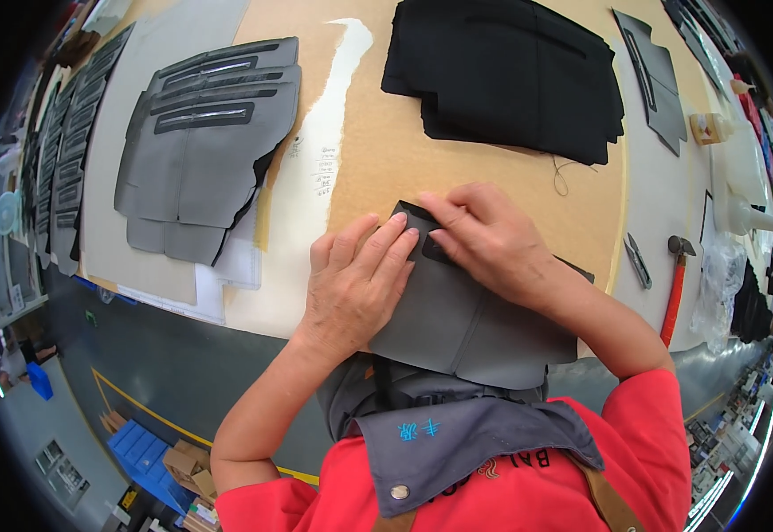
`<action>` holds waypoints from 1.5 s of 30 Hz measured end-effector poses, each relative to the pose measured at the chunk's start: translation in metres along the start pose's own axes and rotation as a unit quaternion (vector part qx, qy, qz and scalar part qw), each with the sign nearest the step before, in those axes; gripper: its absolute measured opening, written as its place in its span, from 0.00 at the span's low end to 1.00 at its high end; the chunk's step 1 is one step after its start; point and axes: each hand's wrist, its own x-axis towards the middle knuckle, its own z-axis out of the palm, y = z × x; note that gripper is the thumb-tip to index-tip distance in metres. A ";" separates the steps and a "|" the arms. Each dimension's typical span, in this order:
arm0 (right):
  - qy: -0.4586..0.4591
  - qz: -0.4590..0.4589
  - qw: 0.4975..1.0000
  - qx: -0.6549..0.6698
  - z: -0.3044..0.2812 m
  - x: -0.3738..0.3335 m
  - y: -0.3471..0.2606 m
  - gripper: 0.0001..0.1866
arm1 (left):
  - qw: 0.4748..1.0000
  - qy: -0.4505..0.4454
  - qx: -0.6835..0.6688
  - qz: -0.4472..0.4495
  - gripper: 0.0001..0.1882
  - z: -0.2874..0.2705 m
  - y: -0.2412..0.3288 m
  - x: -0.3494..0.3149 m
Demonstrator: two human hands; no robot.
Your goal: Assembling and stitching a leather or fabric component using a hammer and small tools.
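A dark grey leather-like panel [444, 310] lies at the table's near edge, its lower part hanging toward my apron. My left hand [351, 284] rests on its left side, fingers stretched out and fingertips pressing near the top corner. Thumb and fingers of my right hand [497, 248] are bent together at the panel's top edge, gripping the black-backed border beside the left fingertips. Part of a black slot-shaped piece [437, 252] shows under the right hand; the rest is covered.
Grey panels with slot-shaped openings [213, 160] lie stacked at the left. A black panel stack [510, 80] sits at the far middle, a loose thread [562, 179] below it. At right are thread snips [639, 262], a red-handled hammer [674, 297], a jar [710, 129] and a clear plastic bag [719, 297].
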 end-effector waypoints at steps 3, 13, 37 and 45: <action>0.019 0.065 0.995 0.078 -0.005 -0.006 0.001 0.18 | 1.000 -0.015 0.001 0.009 0.23 -0.007 0.000 0.006; 0.037 -0.059 0.996 -0.064 0.001 -0.007 0.002 0.19 | 0.999 -0.026 -0.003 -0.034 0.25 -0.004 0.007 0.023; 0.064 0.023 0.998 0.007 -0.007 -0.031 0.004 0.16 | 0.998 -0.033 0.054 0.015 0.28 0.002 0.024 0.026; 0.023 0.008 1.000 0.016 -0.016 -0.031 0.006 0.15 | 0.999 -0.039 0.015 -0.003 0.27 0.000 0.027 0.024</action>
